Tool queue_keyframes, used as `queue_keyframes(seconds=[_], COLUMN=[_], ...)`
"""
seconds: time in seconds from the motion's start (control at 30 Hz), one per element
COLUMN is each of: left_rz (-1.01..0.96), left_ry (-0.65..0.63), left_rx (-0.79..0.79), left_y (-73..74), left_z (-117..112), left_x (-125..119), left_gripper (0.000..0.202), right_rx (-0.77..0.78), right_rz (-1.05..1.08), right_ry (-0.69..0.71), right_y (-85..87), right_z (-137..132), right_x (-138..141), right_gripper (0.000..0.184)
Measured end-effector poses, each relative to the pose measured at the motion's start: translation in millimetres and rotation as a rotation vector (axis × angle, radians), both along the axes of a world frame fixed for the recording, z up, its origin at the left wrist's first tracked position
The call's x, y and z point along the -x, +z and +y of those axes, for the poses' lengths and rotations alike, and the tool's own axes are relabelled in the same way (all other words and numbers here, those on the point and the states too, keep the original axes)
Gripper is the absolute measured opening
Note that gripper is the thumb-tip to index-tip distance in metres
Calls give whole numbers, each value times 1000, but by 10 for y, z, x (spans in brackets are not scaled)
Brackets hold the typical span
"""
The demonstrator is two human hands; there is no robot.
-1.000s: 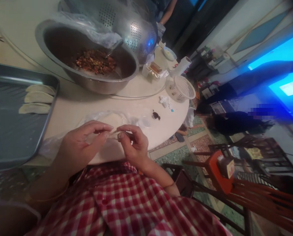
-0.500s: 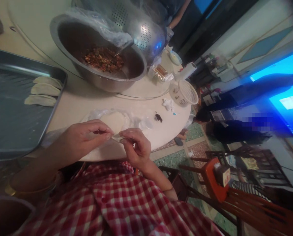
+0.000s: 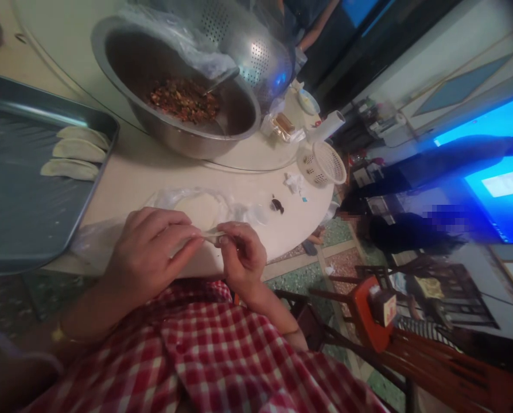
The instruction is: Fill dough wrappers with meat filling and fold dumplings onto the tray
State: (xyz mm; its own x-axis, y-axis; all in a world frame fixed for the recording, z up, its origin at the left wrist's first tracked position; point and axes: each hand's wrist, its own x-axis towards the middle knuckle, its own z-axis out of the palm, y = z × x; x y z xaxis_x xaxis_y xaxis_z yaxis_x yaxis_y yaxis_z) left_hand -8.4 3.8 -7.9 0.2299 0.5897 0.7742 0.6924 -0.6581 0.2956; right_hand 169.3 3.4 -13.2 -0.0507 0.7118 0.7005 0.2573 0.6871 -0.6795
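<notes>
My left hand (image 3: pixel 151 252) and my right hand (image 3: pixel 241 255) meet over the near edge of the round table (image 3: pixel 162 166), both pinching a pale folded dumpling (image 3: pixel 211 234) between the fingertips. Most of the dumpling is hidden by my fingers. Just beyond my hands lies a stack of round wrappers (image 3: pixel 200 207) on a clear plastic bag. A big steel bowl (image 3: pixel 170 135) further back holds brown chopped filling (image 3: pixel 183 100). Three folded dumplings (image 3: pixel 76 152) lie in a row on the metal tray (image 3: pixel 24 218) at the left.
A steel colander (image 3: pixel 248 51) leans behind the bowl. A small white basket (image 3: pixel 325 163), a paper roll (image 3: pixel 327 125) and small packets sit at the table's far right. Red-brown wooden chairs (image 3: pixel 411 338) stand to the right. Another person's arm (image 3: pixel 312 31) shows at the top.
My hands have closed tighter together on the dumpling, the left fingers now covering more of it. The view has shifted slightly; the bowl and tray have not moved.
</notes>
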Motion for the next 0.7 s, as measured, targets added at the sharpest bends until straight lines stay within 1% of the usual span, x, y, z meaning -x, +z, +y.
queue_keyframes(seconds=[0.1,0.17,0.23,0.3,0.37,0.43,0.53,0.6,0.7], left_rz=[77,114,126,112,56,-61,-267,-337,-366], left_ry=[41,70,80,64,15,-57,-130,-149,-210], left_rx=[-112,-174,-191,-160,-80,49,275,402,580], left_y=[-30,-53,-77,-90,-86,-68,-42,-37,-34], left_z=[-5,-15,-27,-35,-34,-22,14,50,113], left_x=[-6,-7,-16,-36,-56,-62,-21,32,121], left_gripper=[18,22,23,22,18,12,5,5,13], right_rx=[99,169,208,220,214,179,63,-19,-107], right_rz=[39,74,121,151,137,107,44,-28,-118], right_ry=[-41,-45,-30,-18,-20,-31,-25,-10,-10], right_y=[-46,-52,-48,-49,-61,-74,-59,-21,42], right_z=[-12,-11,-4,2,6,7,12,18,27], right_x=[11,21,32,38,37,32,27,25,22], right_gripper=[18,15,13,13,15,17,20,21,23])
